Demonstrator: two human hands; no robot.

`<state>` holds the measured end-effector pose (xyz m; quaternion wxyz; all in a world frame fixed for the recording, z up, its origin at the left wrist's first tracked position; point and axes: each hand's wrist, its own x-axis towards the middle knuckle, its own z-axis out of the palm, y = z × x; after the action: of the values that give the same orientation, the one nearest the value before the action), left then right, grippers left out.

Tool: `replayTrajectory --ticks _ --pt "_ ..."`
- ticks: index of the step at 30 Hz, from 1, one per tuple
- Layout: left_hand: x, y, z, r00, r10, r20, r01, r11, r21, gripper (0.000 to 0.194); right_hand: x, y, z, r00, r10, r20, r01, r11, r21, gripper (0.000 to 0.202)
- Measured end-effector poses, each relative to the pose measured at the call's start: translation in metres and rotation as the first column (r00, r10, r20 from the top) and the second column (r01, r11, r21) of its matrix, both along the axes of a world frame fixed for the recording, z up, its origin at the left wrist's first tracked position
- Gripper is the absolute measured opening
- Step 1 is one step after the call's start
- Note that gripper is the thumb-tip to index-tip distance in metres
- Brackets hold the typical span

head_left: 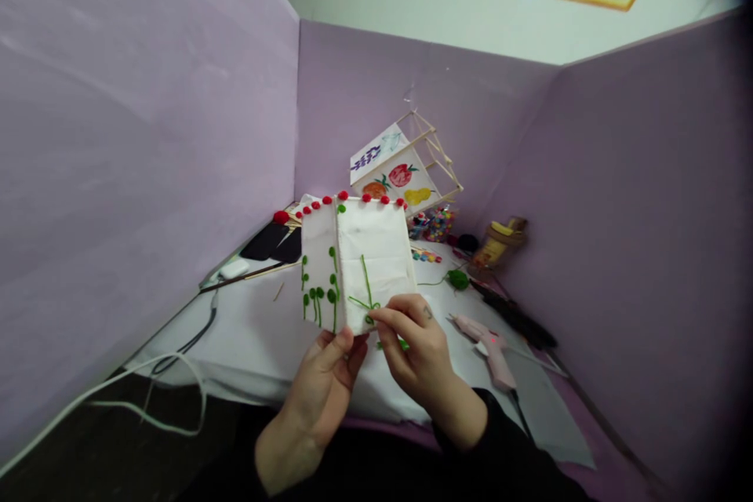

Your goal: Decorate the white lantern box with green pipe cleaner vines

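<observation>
A white box-shaped craft (376, 235) stands tilted up in front of me, with red pompoms along its top edge and green stems with round green tops on its left face. My left hand (323, 376) grips its bottom edge, thumb in front. On the right face lies a piece of green yarn (367, 282) with several looped strands. My right hand (415, 341) pinches the lower end of this yarn against the face. Another bit of green (401, 344) shows behind my right hand, partly hidden.
A pink glue gun (491, 349) lies at the right, its cord running toward me. Behind stands a stick frame with painted fruit panels (391, 172). Green yarn ball (457, 279), yellow-lidded jar (497, 243) and black phones (264, 241) surround the work. Purple partitions (423, 78) enclose the table.
</observation>
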<state>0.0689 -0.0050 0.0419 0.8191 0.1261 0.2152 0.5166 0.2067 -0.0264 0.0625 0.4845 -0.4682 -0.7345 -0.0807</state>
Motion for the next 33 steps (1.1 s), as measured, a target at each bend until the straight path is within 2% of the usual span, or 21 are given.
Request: replayTrajectory --ticks 8,13,17,19,21,24,28,33 --pt "-0.001 -0.002 0.002 1.000 0.012 -0.003 -0.012 1.000 0.003 0.022 -0.002 0.002 0.000 1.000 -0.004 -0.013 0.004 1.000 -0.008 0.024" --pt "-0.001 -0.002 0.004 0.999 0.035 -0.014 -0.035 0.999 -0.031 0.023 0.003 -0.002 0.002 0.995 0.022 -0.095 -0.024 1.000 -0.015 0.021" --pt "0.000 -0.001 0.002 0.999 0.039 -0.010 -0.039 0.999 -0.034 0.022 0.005 -0.004 0.010 0.984 0.011 -0.176 -0.015 1.000 -0.023 0.018" --pt "0.000 -0.001 0.001 1.000 0.030 -0.009 -0.030 0.999 -0.032 0.020 0.003 -0.002 0.019 0.987 0.013 -0.162 -0.016 1.000 -0.015 0.015" --pt "0.000 -0.001 0.000 1.000 0.021 -0.011 -0.021 0.999 -0.041 0.017 0.001 0.002 0.029 0.997 0.043 -0.067 -0.044 0.999 -0.010 0.013" --pt "-0.001 0.000 -0.001 0.999 0.019 -0.026 -0.021 0.997 -0.076 0.014 -0.002 0.013 0.044 0.979 0.117 0.165 -0.116 0.993 -0.013 0.019" --pt "-0.002 0.001 -0.006 0.999 0.019 -0.029 -0.020 0.998 -0.068 0.017 0.003 0.032 0.057 0.882 0.200 0.427 -0.216 0.976 -0.010 0.031" --pt "-0.001 0.001 -0.013 1.000 0.019 0.005 -0.019 0.999 -0.031 0.021 0.011 0.049 0.067 0.778 0.287 0.558 -0.314 0.948 -0.050 0.033"
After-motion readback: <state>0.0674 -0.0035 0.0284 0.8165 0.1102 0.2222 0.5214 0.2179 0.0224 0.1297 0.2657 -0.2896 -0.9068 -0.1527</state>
